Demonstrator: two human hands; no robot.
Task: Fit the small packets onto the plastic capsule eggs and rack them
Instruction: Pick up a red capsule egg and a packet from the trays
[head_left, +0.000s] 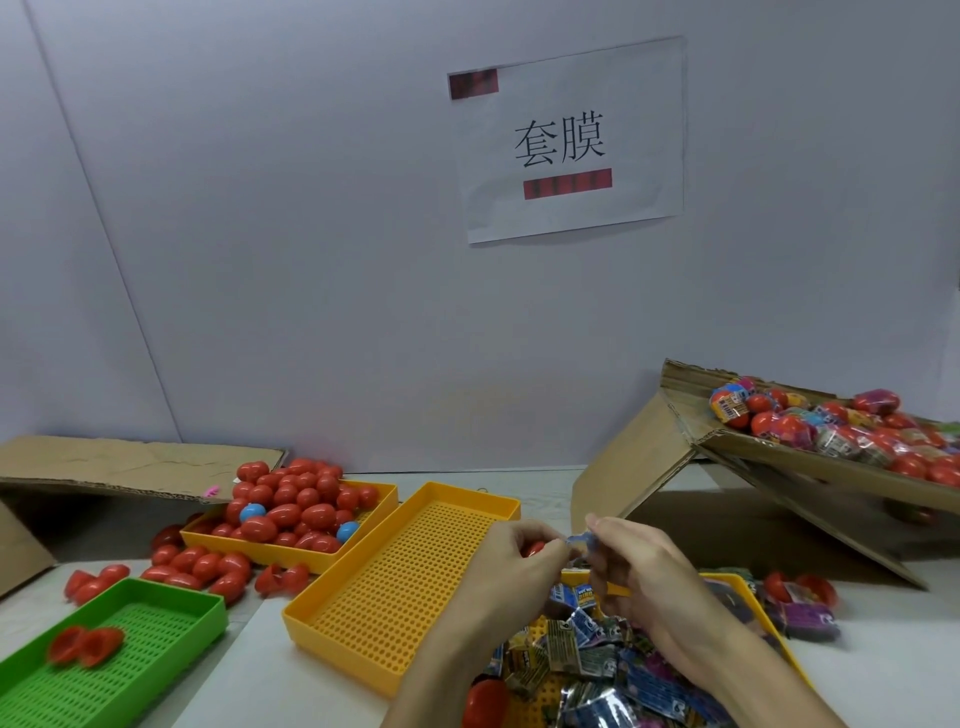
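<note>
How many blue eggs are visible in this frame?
2, both in the orange tray heaped with red eggs: one blue egg on the pile's left side, the other blue egg at its right front edge. More may be buried under the red ones.

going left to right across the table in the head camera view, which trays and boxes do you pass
Green tray → yellow tray heaped with red eggs → empty yellow tray → tilted cardboard box of wrapped eggs.

red capsule egg gripped in left hand, blue packet pinched by right hand
</note>
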